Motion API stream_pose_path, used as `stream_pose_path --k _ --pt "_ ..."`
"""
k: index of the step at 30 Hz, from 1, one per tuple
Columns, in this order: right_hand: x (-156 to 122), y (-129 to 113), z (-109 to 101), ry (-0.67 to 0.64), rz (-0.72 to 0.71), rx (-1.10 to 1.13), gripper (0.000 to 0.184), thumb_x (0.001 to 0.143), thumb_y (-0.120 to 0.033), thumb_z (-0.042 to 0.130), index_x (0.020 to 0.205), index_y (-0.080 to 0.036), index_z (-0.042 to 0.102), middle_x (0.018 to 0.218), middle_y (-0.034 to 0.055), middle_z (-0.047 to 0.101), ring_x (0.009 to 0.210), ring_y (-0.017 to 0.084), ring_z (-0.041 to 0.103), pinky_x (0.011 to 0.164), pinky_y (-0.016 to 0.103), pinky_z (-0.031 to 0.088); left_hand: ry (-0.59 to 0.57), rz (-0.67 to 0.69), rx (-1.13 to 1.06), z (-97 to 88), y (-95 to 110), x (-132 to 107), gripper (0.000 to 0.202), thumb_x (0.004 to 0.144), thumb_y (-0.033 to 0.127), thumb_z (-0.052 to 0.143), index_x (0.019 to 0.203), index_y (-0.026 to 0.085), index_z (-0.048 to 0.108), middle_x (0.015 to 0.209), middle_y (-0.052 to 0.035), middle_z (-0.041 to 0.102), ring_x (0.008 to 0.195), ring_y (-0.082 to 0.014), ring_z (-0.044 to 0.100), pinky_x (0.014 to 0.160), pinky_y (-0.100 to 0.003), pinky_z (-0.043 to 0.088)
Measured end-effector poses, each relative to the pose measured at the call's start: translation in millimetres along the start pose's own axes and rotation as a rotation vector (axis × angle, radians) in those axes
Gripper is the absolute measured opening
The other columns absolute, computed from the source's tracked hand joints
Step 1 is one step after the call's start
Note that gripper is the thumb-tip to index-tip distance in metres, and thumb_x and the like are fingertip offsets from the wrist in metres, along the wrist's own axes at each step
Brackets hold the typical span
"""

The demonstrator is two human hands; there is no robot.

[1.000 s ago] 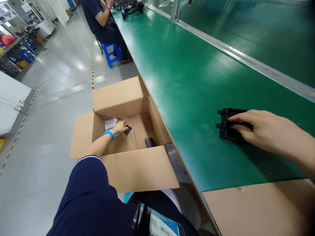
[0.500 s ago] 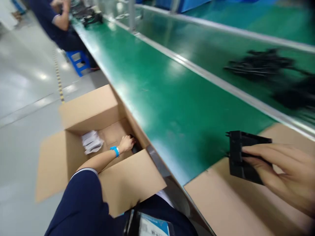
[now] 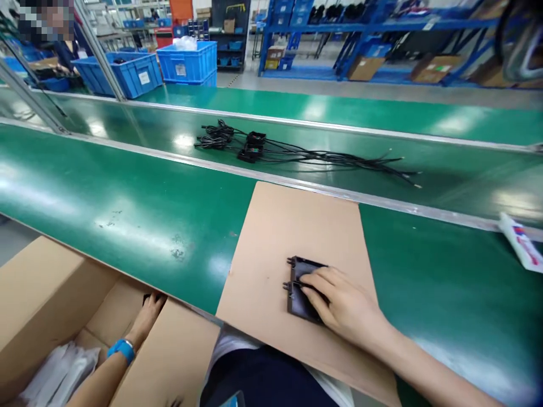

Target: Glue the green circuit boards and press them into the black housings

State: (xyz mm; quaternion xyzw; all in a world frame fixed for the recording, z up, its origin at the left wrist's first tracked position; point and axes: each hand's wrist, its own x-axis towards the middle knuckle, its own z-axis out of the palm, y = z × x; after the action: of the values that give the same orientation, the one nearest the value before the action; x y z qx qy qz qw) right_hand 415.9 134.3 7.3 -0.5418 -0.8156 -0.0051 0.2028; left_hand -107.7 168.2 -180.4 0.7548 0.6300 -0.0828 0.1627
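My right hand [image 3: 335,294] pinches the black plastic covers [image 3: 303,305], which are shallow, with small prongs on their left side. Two of them appear side by side, low over or resting on a flat cardboard sheet [image 3: 292,226]. Down at the left, my left hand [image 3: 151,310] reaches into an open cardboard box [image 3: 38,305], its fingers closed on a small black object [image 3: 146,297] by the wall nearest the bench. Most of that object is hidden. White wrapped packets [image 3: 63,373] lie in the same box.
Beyond the rail, black cables with small boxes [image 3: 254,148] lie on the green strip. A white tube [image 3: 521,243] rests at the right. Blue bins [image 3: 186,62] stand at the back, near another person [image 3: 63,45]. A metal post [image 3: 99,51] rises at the left.
The view has swung to the right. My right hand has lowered the black covers to the cardboard sheet. My left hand remains inside the box, at its bench side.
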Motion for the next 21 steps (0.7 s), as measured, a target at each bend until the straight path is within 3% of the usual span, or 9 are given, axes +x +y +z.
stream_pose_path --k 5,7,10,12,14,15,16,19,21 --pt "-1.4 7.3 -16.2 0.066 -0.028 0.06 0.021 0.096 -0.03 0.054 0.108 -0.017 0.064 0.099 0.0099 0.065 0.091 0.022 0.061 0.078 0.037 0.054 0.117 -0.181 -0.102 -16.2 -33.0 -28.5 0.045 0.073 0.038 0.061 0.116 0.024 0.065 0.115 -0.0076 0.068 0.106 -0.0276 0.066 0.091 -0.034 0.053" --pt "-2.1 16.1 -26.8 0.123 -0.043 0.039 0.021 0.095 -0.03 0.054 0.108 -0.017 0.064 0.1 0.0106 0.064 0.092 0.022 0.061 0.078 0.037 0.054 0.224 -0.298 -0.097 -41.0 -50.6 -48.2 0.05 0.07 0.047 0.061 0.113 0.021 0.064 0.106 -0.0104 0.069 0.102 -0.0321 0.067 0.089 -0.04 0.055" --pt "-0.5 27.1 -43.7 0.198 -0.076 0.022 0.02 0.095 -0.028 0.054 0.108 -0.016 0.063 0.1 0.0111 0.063 0.091 0.022 0.06 0.077 0.037 0.053 0.541 -0.513 -0.187 -104.7 -56.8 -75.4 0.062 0.068 0.062 0.062 0.114 0.02 0.062 0.107 -0.012 0.067 0.104 -0.0362 0.064 0.092 -0.049 0.053" --pt "1.8 30.9 -53.8 0.227 -0.115 0.035 0.018 0.095 -0.026 0.055 0.109 -0.017 0.062 0.1 0.0107 0.063 0.091 0.022 0.06 0.078 0.038 0.053 0.736 -0.605 -0.335 -155.5 -35.1 -87.0 0.07 0.057 0.063 0.074 0.113 0.022 0.064 0.107 -0.0088 0.067 0.102 -0.0358 0.064 0.095 -0.052 0.051" --pt "4.5 31.1 -60.8 0.244 -0.161 0.055 0.017 0.094 -0.026 0.055 0.109 -0.019 0.06 0.099 0.0101 0.064 0.091 0.024 0.061 0.079 0.04 0.052 0.857 -0.574 -0.602 -199.9 4.9 -90.5 0.071 0.047 0.057 0.082 0.105 0.019 0.066 0.097 -0.0068 0.068 0.101 -0.0342 0.064 0.098 -0.052 0.05" --pt "6.2 29.9 -63.0 0.25 -0.186 0.067 0.017 0.094 -0.027 0.055 0.109 -0.02 0.06 0.099 0.0099 0.064 0.091 0.025 0.062 0.08 0.041 0.052 0.915 -0.493 -0.782 -216.8 28.0 -88.3 0.072 0.045 0.055 0.085 0.103 0.017 0.065 0.093 -0.0065 0.068 0.098 -0.0324 0.065 0.097 -0.051 0.05" --pt "8.5 27.8 -64.3 0.255 -0.209 0.08 0.015 0.094 -0.028 0.056 0.108 -0.021 0.059 0.098 0.0094 0.064 0.09 0.025 0.062 0.08 0.042 0.052 0.896 -0.358 -0.971 -229.5 51.2 -83.3 0.077 0.044 0.054 0.087 0.106 0.015 0.064 0.095 -0.0084 0.068 0.099 -0.032 0.065 0.097 -0.051 0.051" --pt "21.7 13.3 -65.7 0.266 -0.265 0.16 0.013 0.093 -0.027 0.058 0.105 -0.024 0.059 0.097 0.0083 0.064 0.086 0.024 0.063 0.077 0.04 0.052 0.726 -0.163 -1.139 -244.2 116.2 -55.9 0.096 0.04 0.079 0.079 0.11 0.014 0.065 0.098 -0.0112 0.07 0.088 -0.0278 0.068 0.077 -0.039 0.058" --pt "35.7 -6.4 -66.1 0.291 -0.34 0.229 0.017 0.093 -0.023 0.059 0.109 -0.023 0.06 0.1 0.0086 0.065 0.087 0.022 0.063 0.077 0.038 0.053 0.272 0.173 -1.399 -240.5 159.7 -34.7 0.096 0.054 0.084 0.072 0.115 0.011 0.063 0.1 -0.0166 0.07 0.09 -0.028 0.069 0.071 -0.034 0.057"
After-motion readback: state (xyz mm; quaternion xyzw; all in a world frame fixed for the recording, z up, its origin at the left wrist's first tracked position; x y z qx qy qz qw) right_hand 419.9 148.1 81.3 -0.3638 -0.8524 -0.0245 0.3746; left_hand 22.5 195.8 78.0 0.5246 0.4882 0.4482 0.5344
